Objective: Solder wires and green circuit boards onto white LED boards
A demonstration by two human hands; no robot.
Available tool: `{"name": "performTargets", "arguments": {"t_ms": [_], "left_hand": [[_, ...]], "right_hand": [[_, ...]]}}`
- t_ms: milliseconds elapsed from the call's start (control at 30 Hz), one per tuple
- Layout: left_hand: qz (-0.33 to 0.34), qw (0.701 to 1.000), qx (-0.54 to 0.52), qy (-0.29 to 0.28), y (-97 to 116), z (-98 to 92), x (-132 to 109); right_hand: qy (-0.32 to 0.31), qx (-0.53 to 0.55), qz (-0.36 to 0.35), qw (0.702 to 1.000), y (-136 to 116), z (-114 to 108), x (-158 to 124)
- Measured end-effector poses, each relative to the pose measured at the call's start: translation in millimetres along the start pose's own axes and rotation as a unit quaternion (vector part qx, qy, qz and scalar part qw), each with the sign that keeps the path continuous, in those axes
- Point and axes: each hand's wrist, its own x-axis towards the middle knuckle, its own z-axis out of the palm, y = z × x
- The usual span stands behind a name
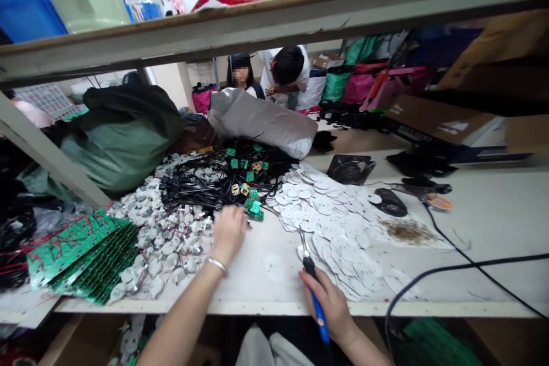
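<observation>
My right hand (331, 303) grips a blue-handled soldering iron (312, 277) like a pen near the bench's front edge, tip up over white round discs (338, 220). My left hand (228, 230), a bracelet on the wrist, reaches forward, knuckles up, fingers curled at the edge of a tangle of black wires and small green circuit boards (251, 197). What its fingers hold is hidden.
Stacked green circuit boards (81, 254) lie at the left beside white plug parts (167, 234). A small black fan (350, 168), a black cable (450, 266) and a grey bag (261, 120) are on the bench. A shelf (274, 17) hangs overhead. Two people sit beyond.
</observation>
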Motion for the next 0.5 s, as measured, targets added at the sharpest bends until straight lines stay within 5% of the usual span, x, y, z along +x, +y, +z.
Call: {"name": "performTargets", "arguments": {"t_ms": [100,200,500], "left_hand": [[-0.011,0.995,0.048,0.082,-39,-23.7,31],[0.007,0.993,0.08,0.092,-64,-36.0,43],[0.065,0.988,0.112,0.081,-80,-48.7,36]], "right_hand": [[0.013,-0.019,-0.027,0.999,-3,-1,4],[0.024,-0.016,-0.046,0.999,-6,-2,9],[0.074,-0.003,-0.031,0.997,-8,-6,13]]}}
